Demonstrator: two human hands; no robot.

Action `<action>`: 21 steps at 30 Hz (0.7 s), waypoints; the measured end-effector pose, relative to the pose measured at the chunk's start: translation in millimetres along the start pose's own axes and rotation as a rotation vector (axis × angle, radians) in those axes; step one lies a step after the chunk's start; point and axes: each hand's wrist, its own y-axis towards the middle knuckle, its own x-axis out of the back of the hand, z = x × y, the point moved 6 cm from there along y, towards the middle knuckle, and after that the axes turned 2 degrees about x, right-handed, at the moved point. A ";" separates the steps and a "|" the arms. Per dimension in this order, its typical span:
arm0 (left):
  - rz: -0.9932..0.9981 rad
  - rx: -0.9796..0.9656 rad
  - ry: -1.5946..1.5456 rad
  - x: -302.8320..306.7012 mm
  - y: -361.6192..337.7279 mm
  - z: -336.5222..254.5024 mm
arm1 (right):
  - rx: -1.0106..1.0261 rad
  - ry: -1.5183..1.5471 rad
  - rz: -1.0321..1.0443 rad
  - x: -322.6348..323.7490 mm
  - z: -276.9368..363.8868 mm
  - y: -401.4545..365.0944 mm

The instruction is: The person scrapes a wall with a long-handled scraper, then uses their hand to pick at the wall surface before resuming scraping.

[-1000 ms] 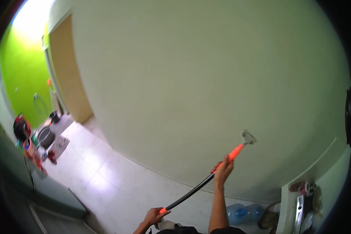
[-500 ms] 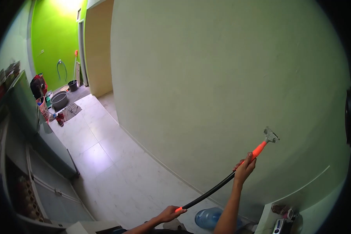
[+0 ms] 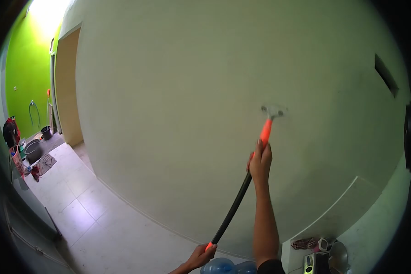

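I hold a long-handled scraper with a black pole, orange grips and a flat metal head, slanting up in front of the pale wall. My right hand is closed round the upper orange grip, a little below the head. Lower down, my left hand is wrapped round the orange end of the pole. The slightly blurred scraper head overlaps the wall in this view.
Blue water jugs stand on the floor beneath my arms. At lower right are a stove and a metal pan. A doorway opens at left, with a grey tub and a bucket beyond.
The scraper head has moved up the wall, and the pole is held more steeply. My right arm has risen and stretched out. The camera view has turned, showing more of the wall at right.
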 end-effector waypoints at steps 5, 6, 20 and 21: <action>0.070 -0.161 -0.024 -50.0 59.7 -136.8 | 0.197 -0.155 0.016 -11.6 104.4 133.9; 0.057 -0.186 -0.007 -51.0 63.0 -156.0 | 0.215 -0.180 0.013 -17.0 118.8 147.6; -0.065 -0.197 -0.069 -41.8 45.3 -201.2 | 0.098 -0.430 -0.038 -67.1 133.0 178.6; -0.060 -0.197 -0.074 -41.7 44.0 -202.9 | 0.117 -0.440 -0.063 -66.1 134.2 179.5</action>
